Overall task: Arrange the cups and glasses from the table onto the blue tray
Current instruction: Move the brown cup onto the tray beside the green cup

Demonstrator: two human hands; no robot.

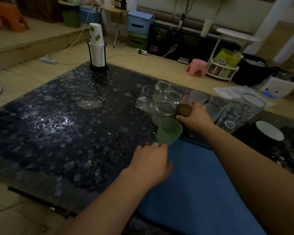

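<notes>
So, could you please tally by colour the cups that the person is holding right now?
Green cup: 1, in the left hand
Brown cup: 1, in the right hand
Total: 2

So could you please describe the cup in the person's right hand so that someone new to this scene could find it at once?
Start at the blue tray near the front of the dark pebble-patterned table. Just beyond its far edge stands a cluster of clear glasses and frosted cups. The right hand grips the brown cup there, the only dark, opaque one among them.
</notes>
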